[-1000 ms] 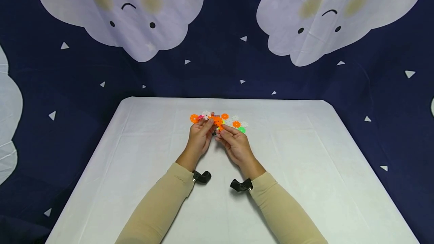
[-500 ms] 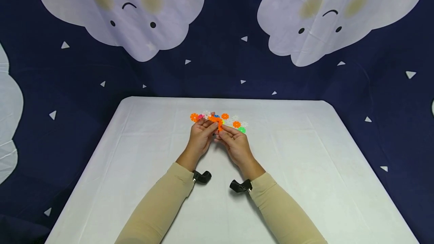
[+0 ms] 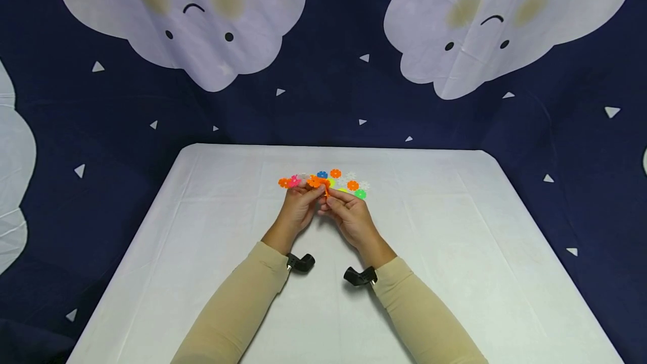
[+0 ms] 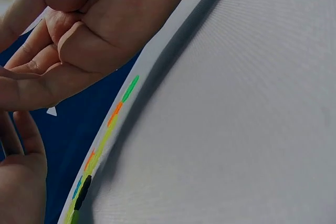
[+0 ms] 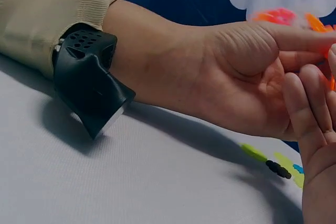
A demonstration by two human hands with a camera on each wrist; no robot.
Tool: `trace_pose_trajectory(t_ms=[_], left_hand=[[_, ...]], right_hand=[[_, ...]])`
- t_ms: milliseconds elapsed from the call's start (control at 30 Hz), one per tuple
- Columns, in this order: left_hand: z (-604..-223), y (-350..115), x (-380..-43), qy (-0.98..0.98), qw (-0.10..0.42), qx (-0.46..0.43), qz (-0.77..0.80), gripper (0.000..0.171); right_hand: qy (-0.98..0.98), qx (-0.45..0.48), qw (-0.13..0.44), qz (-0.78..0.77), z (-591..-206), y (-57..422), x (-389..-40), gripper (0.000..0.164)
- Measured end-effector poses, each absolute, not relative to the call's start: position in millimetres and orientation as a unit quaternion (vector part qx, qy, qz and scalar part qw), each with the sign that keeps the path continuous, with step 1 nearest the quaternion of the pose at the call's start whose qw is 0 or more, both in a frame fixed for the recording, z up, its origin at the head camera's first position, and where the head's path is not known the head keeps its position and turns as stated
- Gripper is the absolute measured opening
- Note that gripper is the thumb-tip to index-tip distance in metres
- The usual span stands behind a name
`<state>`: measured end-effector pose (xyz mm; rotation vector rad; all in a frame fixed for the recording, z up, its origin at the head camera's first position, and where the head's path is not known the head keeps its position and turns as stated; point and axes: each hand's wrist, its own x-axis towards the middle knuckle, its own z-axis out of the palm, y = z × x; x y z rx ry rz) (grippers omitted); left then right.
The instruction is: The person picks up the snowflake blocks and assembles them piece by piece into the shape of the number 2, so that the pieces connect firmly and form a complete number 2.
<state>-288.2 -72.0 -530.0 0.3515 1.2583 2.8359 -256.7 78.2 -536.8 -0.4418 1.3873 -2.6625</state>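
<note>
In the head view, my left hand point(image 3: 299, 206) holds a joined string of small notched plastic discs near the table's far side. An orange disc point(image 3: 284, 183) ends the string at left, beside a pink disc point(image 3: 294, 181); another orange disc point(image 3: 314, 181) shows above the fingers. My right hand point(image 3: 354, 221) pinches an orange disc point(image 3: 327, 190), seen nearly edge-on, between thumb and index finger. The two hands meet at this disc. Fingers cover part of the string. In the right wrist view, orange pieces point(image 5: 316, 23) show by the left hand's fingertips.
Loose discs lie just beyond the hands: blue point(image 3: 322, 174), orange point(image 3: 336, 173), white point(image 3: 350, 176) and green point(image 3: 360, 194) among them. A black disc point(image 5: 278, 169) shows in the right wrist view. The white table point(image 3: 455, 274) ends at a dark cloud-print cloth point(image 3: 333, 105).
The orange disc between the hands has turned from face-on to nearly edge-on. The string's left end has swung down and slightly left, uncovering the blue disc behind. Both arms stay almost still.
</note>
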Motion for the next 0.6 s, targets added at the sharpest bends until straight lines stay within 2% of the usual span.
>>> trace_pose_trajectory(t_ms=[133, 233, 433, 600], left_hand=[[-529.3, -73.6, -286.2, 0.430, 0.040, 0.122, 0.894, 0.032], [-529.7, -73.7, -286.1, 0.436, 0.043, 0.125, 0.890, 0.032], [-532.0, -73.3, -287.9, 0.422, 0.022, 0.124, 0.898, 0.031], [-532.8, -74.1, -289.1, 0.415, 0.014, 0.147, 0.898, 0.036]], right_hand=[[0.453, -0.168, 0.081, -0.872, -536.5, 79.9, -255.7, 0.029], [0.454, -0.171, 0.087, -0.870, -536.8, 80.6, -255.7, 0.029], [0.461, -0.151, 0.054, -0.873, -536.9, 79.9, -257.0, 0.027], [0.458, -0.138, 0.032, -0.878, -535.9, 78.4, -257.0, 0.028]])
